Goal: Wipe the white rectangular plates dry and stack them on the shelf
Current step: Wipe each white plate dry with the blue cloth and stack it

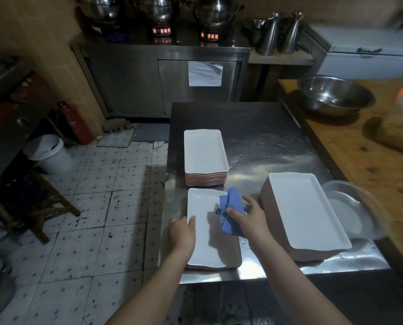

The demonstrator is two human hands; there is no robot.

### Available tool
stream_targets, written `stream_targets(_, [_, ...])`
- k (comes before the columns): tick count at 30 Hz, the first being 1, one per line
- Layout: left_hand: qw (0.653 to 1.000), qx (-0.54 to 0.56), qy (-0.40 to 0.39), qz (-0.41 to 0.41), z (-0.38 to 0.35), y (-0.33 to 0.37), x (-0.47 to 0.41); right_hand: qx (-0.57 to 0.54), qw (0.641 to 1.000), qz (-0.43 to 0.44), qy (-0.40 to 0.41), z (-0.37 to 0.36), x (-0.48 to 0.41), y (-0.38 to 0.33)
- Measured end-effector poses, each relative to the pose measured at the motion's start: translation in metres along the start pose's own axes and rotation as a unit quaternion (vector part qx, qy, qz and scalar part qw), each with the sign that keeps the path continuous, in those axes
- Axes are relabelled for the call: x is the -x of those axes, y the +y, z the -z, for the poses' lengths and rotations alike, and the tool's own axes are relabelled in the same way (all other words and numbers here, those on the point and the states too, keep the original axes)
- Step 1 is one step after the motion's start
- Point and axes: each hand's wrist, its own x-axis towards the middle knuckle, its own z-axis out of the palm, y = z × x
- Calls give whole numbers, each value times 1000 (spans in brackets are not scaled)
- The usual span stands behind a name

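A white rectangular plate lies at the near edge of the steel table. My left hand grips its left rim, thumb on top. My right hand holds a blue cloth against the plate's right side. A stack of several white plates stands just behind it. Another, taller stack of white plates sits to the right of my right hand.
A clear glass bowl sits at the table's right edge beside a wooden counter with a steel bowl. On the tiled floor to the left stand a white bucket, a red extinguisher and a wooden stool.
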Motion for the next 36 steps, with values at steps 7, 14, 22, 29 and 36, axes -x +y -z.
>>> stream_targets(7, [1000, -12, -15, -10, -3, -9, -14, -9, 1000, -14, -1, -4, -4, 1])
stream_targets(14, [999, 37, -12, -38, 2, -12, -30, -72, 997, -29, 4, -8, -9, -6])
stream_targets(22, [974, 211, 78, -34, 39, 29, -70, -81, 996, -4, 39, -10, -45, -35])
stream_targets(29, [972, 210, 102, -22, 43, 85, -124, -75, 997, 8, 16, -19, -101, -61])
stream_targets(36, [978, 179, 103, 1, 28, 115, -173, -55, 998, 1, -9, -32, -159, -65])
